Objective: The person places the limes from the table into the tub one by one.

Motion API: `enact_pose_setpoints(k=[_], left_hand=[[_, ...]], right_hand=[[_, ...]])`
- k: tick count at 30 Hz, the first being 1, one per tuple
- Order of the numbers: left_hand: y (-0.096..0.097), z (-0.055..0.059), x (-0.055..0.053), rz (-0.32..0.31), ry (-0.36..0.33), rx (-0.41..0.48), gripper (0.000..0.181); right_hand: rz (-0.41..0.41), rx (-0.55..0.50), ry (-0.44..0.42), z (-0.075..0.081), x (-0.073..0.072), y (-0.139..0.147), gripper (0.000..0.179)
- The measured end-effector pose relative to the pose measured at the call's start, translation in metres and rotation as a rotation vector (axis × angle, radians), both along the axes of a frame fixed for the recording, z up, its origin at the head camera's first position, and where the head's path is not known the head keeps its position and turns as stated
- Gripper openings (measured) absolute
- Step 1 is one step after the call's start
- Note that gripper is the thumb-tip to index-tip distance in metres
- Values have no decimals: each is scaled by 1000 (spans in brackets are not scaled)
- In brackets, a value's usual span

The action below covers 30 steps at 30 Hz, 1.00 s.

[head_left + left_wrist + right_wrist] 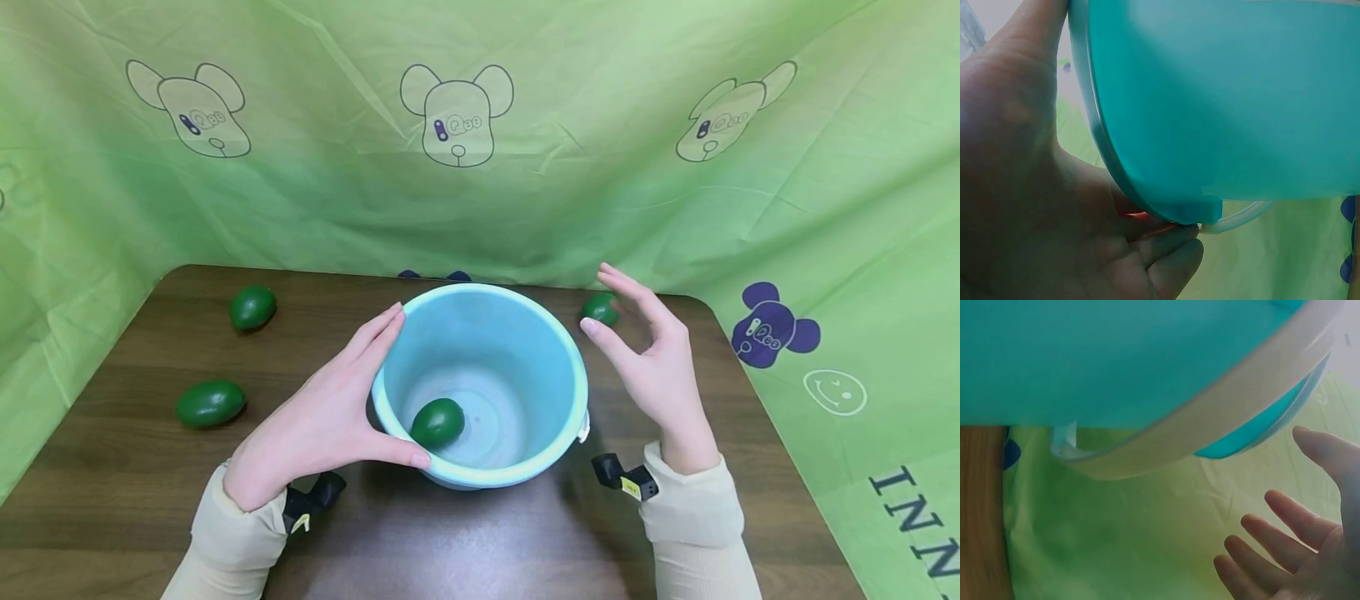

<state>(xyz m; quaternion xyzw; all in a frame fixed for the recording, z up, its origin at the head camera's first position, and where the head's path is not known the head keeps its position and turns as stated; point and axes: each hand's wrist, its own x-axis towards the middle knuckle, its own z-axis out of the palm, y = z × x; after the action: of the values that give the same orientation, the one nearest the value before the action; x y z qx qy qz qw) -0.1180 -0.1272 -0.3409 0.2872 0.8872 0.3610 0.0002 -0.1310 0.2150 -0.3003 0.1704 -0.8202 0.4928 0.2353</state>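
Observation:
A light blue bucket [480, 477] is at the middle of the wooden table, its mouth tipped toward the head camera. Inside it lies a glossy green oval fruit [438, 423]. My left hand [322, 417] holds the bucket's left side, thumb over the near rim and fingers along the outer rim; the left wrist view shows its fingertips at the rim beside the bucket's handle [1241, 217]. Apart from the bucket on its right, my right hand [660, 367] is spread with nothing in it. Another green fruit [600, 308] shows partly behind that hand.
Two more green fruits, one farther back [252, 308] and one nearer [212, 404], lie on the table [420, 550] to the left. A green cloth [525, 217] printed with bear heads hangs behind and beside the table. Small black cameras sit on both wrists.

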Motion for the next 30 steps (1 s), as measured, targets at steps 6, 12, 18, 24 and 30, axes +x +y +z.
enact_pose_setpoints(k=[6,12,18,24,30], left_hand=[[0,0,0,11,-10,-1,141],[0,0,0,5,-6,-2,141],[-1,2,1,0,-8,-1,141],[-1,2,1,4,-12,-2,141],[0,1,-1,7,-5,-11,141]], right_hand=[[-24,-8,-36,-6,-7,6,51],[-40,-6,-67,-9,-14,13,54],[-48,-38,-103,-27,-33,29,56],[-63,-45,-127,-42,-49,42,58],[-101,-1,-171,-48,-62,50,61]])
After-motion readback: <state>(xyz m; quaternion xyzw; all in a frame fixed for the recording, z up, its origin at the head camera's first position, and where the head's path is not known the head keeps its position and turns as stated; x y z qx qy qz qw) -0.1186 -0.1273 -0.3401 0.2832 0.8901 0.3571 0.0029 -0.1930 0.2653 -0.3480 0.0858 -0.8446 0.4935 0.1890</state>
